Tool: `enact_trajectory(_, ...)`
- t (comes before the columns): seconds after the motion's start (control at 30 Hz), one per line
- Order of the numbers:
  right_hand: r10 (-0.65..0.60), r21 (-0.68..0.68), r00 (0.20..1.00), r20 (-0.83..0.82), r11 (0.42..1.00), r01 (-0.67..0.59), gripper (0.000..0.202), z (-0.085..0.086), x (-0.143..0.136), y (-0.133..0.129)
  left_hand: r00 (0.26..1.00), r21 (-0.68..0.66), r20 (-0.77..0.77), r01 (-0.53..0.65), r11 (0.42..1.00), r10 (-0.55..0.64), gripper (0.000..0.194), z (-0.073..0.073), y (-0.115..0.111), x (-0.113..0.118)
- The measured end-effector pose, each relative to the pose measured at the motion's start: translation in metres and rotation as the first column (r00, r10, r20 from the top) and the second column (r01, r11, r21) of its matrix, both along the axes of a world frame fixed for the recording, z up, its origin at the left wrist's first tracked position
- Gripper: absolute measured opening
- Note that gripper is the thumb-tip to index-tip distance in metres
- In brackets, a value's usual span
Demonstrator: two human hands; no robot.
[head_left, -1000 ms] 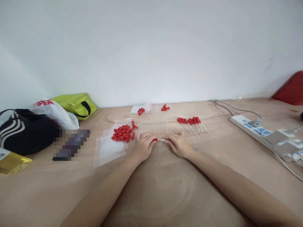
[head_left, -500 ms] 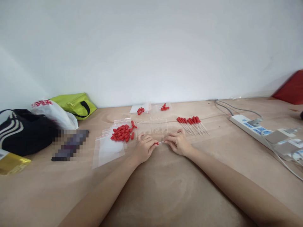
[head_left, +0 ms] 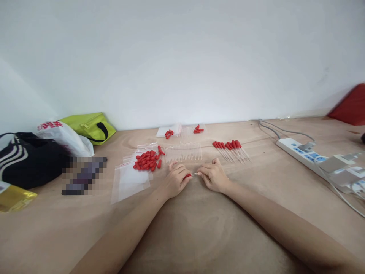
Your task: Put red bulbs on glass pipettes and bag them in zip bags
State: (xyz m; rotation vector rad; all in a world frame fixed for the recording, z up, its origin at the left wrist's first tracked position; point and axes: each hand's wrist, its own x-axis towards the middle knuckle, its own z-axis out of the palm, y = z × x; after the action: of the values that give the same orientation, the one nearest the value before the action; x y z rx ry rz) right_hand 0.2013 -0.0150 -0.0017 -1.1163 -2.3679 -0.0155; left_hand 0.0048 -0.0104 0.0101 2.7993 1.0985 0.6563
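Note:
Between the fingertips of my left hand (head_left: 176, 180) is a red rubber dropper bulb (head_left: 187, 176). My right hand (head_left: 213, 176) pinches a thin clear dropper tube (head_left: 194, 174), whose near end meets the bulb; its far part is hidden by the fingers. Beyond my left hand, a row of clear tubes (head_left: 184, 153) lies on the table. Left of them, a heap of loose red bulbs (head_left: 146, 160) rests on clear zip bags (head_left: 131, 177). Several droppers with red bulbs on their tubes (head_left: 234, 145) lie side by side beyond my right hand.
Two small groups of red bulbs (head_left: 169, 134) lie on bags near the wall. A white power strip (head_left: 299, 151) with plugs and cables is at the right. On the left are a black bag (head_left: 31, 163), a green bag (head_left: 94, 125) and a blurred-out dark object (head_left: 84, 176).
Both hands have shifted only slightly, still holding the bulb and the tube together. Everything else on the table lies as before.

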Motion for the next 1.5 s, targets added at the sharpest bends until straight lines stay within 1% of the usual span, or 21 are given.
enact_trajectory(0.23,-0.01,-0.051,0.999,-0.042,0.999,0.008,0.029,-0.001,-0.007,-0.003,0.999,0.001,0.012,0.039,0.999,-0.039,0.024,0.0,0.0,0.001)
enact_trajectory(0.33,-0.002,-0.072,0.999,-0.045,0.997,-0.001,0.03,0.0,-0.008,-0.002,1.0,-0.018,0.008,0.025,1.0,-0.025,0.023,0.002,0.001,0.001)
enact_trajectory(0.4,0.005,-0.053,1.0,-0.015,0.999,-0.006,0.03,0.003,-0.007,-0.001,1.0,-0.024,-0.011,-0.005,1.0,0.004,0.023,0.005,0.002,0.0)
enact_trajectory(0.47,0.006,-0.004,0.999,0.046,1.0,-0.006,0.03,0.005,-0.007,-0.001,0.999,-0.016,-0.04,-0.03,0.999,0.029,0.023,0.008,0.004,-0.002)
enact_trajectory(0.57,0.01,0.066,0.99,0.14,0.998,-0.019,0.027,0.007,-0.007,-0.003,0.995,0.003,-0.092,-0.025,1.0,0.025,0.027,0.009,0.005,-0.004)
enact_trajectory(0.63,0.004,0.086,0.986,0.167,0.996,-0.019,0.027,0.007,-0.007,-0.004,0.994,0.026,-0.109,-0.016,1.0,0.019,0.029,0.007,0.006,-0.005)
enact_trajectory(0.67,-0.011,0.088,0.986,0.165,0.996,-0.003,0.028,0.007,-0.007,-0.004,0.994,0.049,-0.102,-0.035,0.998,0.04,0.029,0.006,0.006,-0.006)
enact_trajectory(0.7,-0.042,0.084,0.987,0.154,0.996,0.03,0.028,0.006,-0.006,-0.003,0.993,0.079,-0.083,-0.078,0.994,0.084,0.029,0.004,0.006,-0.007)
enact_trajectory(0.77,-0.17,0.058,0.98,0.101,0.985,0.165,0.029,0.005,-0.002,0.004,0.97,0.142,-0.02,-0.236,0.961,0.241,0.031,0.001,0.008,-0.011)
enact_trajectory(0.8,-0.265,0.035,0.962,0.066,0.964,0.263,0.03,0.004,0.002,0.009,0.942,0.165,0.011,-0.333,0.928,0.336,0.034,0.0,0.009,-0.013)
enact_trajectory(0.83,-0.368,0.009,0.929,0.035,0.93,0.368,0.03,0.003,0.005,0.015,0.904,0.179,0.031,-0.425,0.888,0.426,0.035,-0.001,0.01,-0.016)
enact_trajectory(0.87,-0.469,-0.017,0.883,0.009,0.883,0.469,0.03,0.001,0.009,0.022,0.863,0.187,0.033,-0.501,0.845,0.504,0.035,-0.001,0.011,-0.019)
enact_trajectory(0.9,-0.553,-0.041,0.833,-0.006,0.833,0.552,0.03,0.0,0.013,0.029,0.822,0.195,0.019,-0.561,0.805,0.569,0.033,0.0,0.013,-0.022)
enact_trajectory(0.97,-0.655,-0.079,0.756,-0.005,0.754,0.653,0.028,-0.001,0.019,0.042,0.751,0.225,-0.042,-0.636,0.738,0.659,0.028,0.002,0.016,-0.027)
enact_trajectory(1.03,-0.701,-0.107,0.713,0.014,0.708,0.698,0.027,-0.002,0.023,0.052,0.695,0.268,-0.11,-0.668,0.694,0.711,0.026,0.006,0.018,-0.032)
enact_trajectory(1.1,-0.728,-0.126,0.685,0.037,0.676,0.726,0.025,-0.002,0.025,0.059,0.652,0.297,-0.157,-0.685,0.665,0.742,0.027,0.01,0.021,-0.035)
enact_trajectory(1.33,-0.801,-0.181,0.592,0.092,0.571,0.801,0.026,-0.003,0.034,0.069,0.574,0.29,-0.233,-0.729,0.62,0.785,0.033,0.018,0.023,-0.04)
enact_trajectory(1.43,-0.81,-0.162,0.579,0.094,0.562,0.811,0.027,-0.003,0.035,0.069,0.535,0.303,-0.289,-0.735,0.606,0.793,0.031,0.018,0.024,-0.041)
enact_trajectory(1.5,-0.799,-0.129,0.597,0.068,0.586,0.8,0.028,-0.001,0.031,0.066,0.527,0.309,-0.307,-0.733,0.606,0.793,0.03,0.018,0.024,-0.041)
